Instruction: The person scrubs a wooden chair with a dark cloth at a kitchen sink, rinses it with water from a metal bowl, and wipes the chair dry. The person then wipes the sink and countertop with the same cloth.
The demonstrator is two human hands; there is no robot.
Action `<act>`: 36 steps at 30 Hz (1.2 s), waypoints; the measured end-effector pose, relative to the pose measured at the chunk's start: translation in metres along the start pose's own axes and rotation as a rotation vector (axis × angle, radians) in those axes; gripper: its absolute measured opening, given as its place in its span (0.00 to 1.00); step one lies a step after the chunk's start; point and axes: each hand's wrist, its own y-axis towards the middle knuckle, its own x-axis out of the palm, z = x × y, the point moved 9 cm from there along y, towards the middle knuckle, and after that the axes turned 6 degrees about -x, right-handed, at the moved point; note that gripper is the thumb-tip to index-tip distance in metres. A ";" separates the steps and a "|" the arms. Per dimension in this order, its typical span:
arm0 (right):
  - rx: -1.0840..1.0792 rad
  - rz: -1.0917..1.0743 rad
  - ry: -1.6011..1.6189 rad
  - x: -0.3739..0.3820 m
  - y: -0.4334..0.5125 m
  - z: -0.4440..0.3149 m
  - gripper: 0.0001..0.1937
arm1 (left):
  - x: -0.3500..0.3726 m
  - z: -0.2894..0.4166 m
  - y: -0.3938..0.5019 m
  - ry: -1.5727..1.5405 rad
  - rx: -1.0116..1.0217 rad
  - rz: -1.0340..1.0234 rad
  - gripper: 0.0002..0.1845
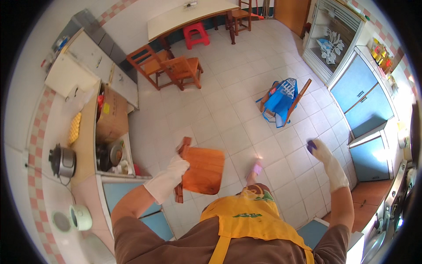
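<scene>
My left hand [176,166], in a long pale glove, grips a small wooden stool or chair [206,170] by its edge at the lower centre-left, holding it tilted off to my side. My right hand [318,150], in a matching glove with dark purple at the fingertips, is out to the right over the floor; its fingers look curled, but whether it holds something is unclear. Ahead of it stands a wooden chair [300,99] with a blue bag or cloth [282,100] bearing white writing draped over it.
Two wooden chairs [189,71] stand near a long table [188,16] with a red plastic stool [196,34] beneath it. Left are a counter with a rice cooker [63,160] and a cardboard box [112,115]. Blue cabinets [359,95] and a stove line the right side.
</scene>
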 end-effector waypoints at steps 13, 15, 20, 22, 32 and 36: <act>1.815 0.397 0.863 0.137 -0.332 0.274 0.10 | -0.178 0.007 0.201 -0.840 -0.251 0.390 0.12; 1.565 0.385 0.913 0.121 -0.264 0.297 0.09 | -0.187 0.060 0.208 -0.932 -0.226 0.445 0.13; 1.086 0.382 0.854 0.031 -0.081 0.337 0.10 | -0.185 0.187 0.271 -0.930 -0.421 0.354 0.14; 1.063 0.421 0.742 -0.009 -0.042 0.333 0.10 | -0.186 0.235 0.325 -0.964 -0.371 0.262 0.13; 1.364 0.326 0.615 -0.052 -0.040 0.184 0.08 | -0.194 0.514 0.582 -1.073 -0.264 0.158 0.26; 1.621 0.404 0.577 -0.050 -0.067 0.110 0.09 | -0.191 0.612 0.624 -1.319 -0.324 0.157 0.22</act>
